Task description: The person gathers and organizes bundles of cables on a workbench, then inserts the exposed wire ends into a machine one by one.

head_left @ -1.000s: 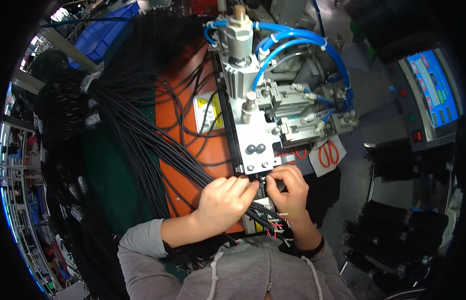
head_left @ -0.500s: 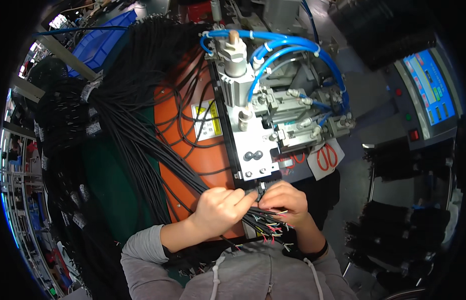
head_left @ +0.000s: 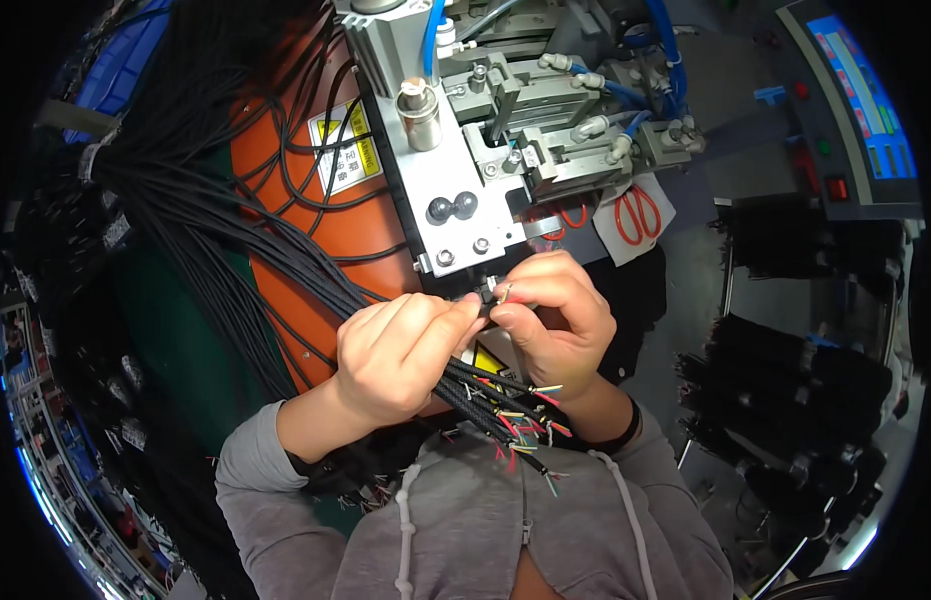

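Observation:
My left hand (head_left: 401, 350) clasps a bundle of black cables (head_left: 491, 400) whose stripped ends show coloured wires near my chest. My right hand (head_left: 556, 315) pinches the tip of one black cable between thumb and forefinger, right below the grey metal front plate (head_left: 451, 215) of the machine. Both hands meet at the plate's lower edge, fingertips touching. The cable tip itself is mostly hidden by my fingers.
A thick fan of black cables (head_left: 196, 200) runs from upper left across the orange mat (head_left: 306, 270). Blue air hoses (head_left: 651, 60) and pneumatic parts top the machine. Red-handled scissors (head_left: 636, 215) lie to the right. A control panel with a screen (head_left: 851, 110) stands far right.
The view has closed in on the hands and machine. My hands have risen to the plate's lower edge, with my right hand now pinching a single cable tip there.

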The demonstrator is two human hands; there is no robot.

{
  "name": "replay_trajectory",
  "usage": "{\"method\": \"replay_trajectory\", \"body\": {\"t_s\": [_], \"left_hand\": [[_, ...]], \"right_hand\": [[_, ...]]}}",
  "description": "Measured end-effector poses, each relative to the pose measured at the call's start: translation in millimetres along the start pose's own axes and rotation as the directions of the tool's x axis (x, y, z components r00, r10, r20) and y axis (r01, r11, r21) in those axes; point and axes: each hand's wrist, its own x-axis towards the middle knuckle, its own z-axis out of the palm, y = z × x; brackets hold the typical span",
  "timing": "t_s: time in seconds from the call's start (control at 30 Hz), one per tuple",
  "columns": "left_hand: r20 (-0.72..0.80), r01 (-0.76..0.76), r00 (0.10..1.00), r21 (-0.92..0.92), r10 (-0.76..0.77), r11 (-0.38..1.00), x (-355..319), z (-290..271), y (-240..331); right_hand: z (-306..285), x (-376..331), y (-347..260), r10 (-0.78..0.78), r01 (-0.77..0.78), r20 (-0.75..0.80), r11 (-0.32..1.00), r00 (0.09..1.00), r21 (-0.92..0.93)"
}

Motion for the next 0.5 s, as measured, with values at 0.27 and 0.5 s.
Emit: {"method": "replay_trajectory", "body": {"t_s": [0.27,0.5], "left_hand": [[0.155,0.028,0.987,0.071,-0.039,0.997,-4,-3,5],[0.117,-0.032,0.993,0.084,0.022,0.996,-2,2,1]], "right_hand": [[-10,4,-4,-0.224,0.252,0.114,0.855,0.968,-0.453],[-31,14,-19,0.222,-0.071,0.324,0.906,0.92,-0.418]]}}
